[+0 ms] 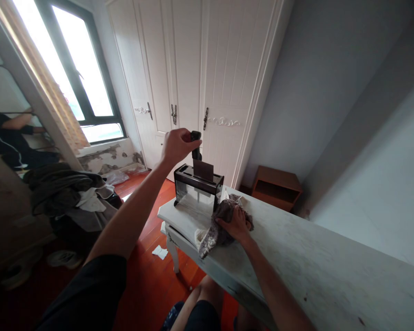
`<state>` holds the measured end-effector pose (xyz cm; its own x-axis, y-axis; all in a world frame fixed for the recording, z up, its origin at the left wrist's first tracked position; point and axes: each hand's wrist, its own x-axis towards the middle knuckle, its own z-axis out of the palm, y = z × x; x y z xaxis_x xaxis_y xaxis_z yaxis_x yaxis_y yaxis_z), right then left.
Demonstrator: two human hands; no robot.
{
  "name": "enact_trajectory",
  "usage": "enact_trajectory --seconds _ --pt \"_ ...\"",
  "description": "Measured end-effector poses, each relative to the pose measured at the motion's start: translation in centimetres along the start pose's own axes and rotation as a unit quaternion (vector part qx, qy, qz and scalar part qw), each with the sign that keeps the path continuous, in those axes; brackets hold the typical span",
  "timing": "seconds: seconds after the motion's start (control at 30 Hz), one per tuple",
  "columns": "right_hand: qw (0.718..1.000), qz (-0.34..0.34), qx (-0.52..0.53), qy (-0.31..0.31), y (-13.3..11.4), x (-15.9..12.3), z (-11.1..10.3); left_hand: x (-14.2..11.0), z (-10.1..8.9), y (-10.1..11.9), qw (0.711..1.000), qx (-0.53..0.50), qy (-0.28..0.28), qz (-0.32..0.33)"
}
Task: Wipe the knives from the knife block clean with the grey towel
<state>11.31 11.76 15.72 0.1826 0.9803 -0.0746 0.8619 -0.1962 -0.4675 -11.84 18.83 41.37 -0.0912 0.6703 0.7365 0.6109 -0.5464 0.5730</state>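
Note:
My left hand (180,146) is raised at the far end of the table, fingers closed on a black handle (196,139). Below it stands a small clear-walled box (195,198) with a dark top frame, resembling a hand-crank paper shredder. A flat dark piece (203,170) sticks up from its top; I cannot tell whether it is a card or a part of the box. My right hand (239,225) presses on a crumpled brown and grey cloth (224,220), fingers curled into its folds, right beside the box.
The pale table (313,257) runs toward the lower right. A brown open cabinet (278,187) stands behind it, and a white wardrobe (189,69) rises beyond. Piled clothes (69,193) lie at left. White paper (159,252) is on the red floor. A mirror (7,92) shows a person.

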Motion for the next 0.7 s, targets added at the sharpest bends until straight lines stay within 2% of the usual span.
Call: enact_trajectory --seconds 0.17,0.33,0.43,0.53,0.7 --pt "0.998 -0.001 -0.059 -0.004 -0.4 0.4 -1.3 2.8 -0.7 2.5 0.998 -0.042 0.039 0.041" --pt "0.997 -0.002 -0.069 0.021 -0.7 0.2 -2.8 5.5 -1.7 5.4 0.995 -0.075 0.048 0.053" --pt "0.997 -0.008 -0.080 0.016 -0.1 -0.1 -3.4 6.6 -2.5 7.2 0.993 -0.072 0.067 0.063" --pt "0.996 -0.013 -0.093 0.002 0.8 -0.5 -3.9 6.6 -3.1 9.1 0.991 -0.068 0.079 0.082" --pt "0.996 -0.033 -0.084 -0.014 2.8 -1.6 -4.9 4.5 -2.4 10.9 0.988 -0.116 0.043 0.090"
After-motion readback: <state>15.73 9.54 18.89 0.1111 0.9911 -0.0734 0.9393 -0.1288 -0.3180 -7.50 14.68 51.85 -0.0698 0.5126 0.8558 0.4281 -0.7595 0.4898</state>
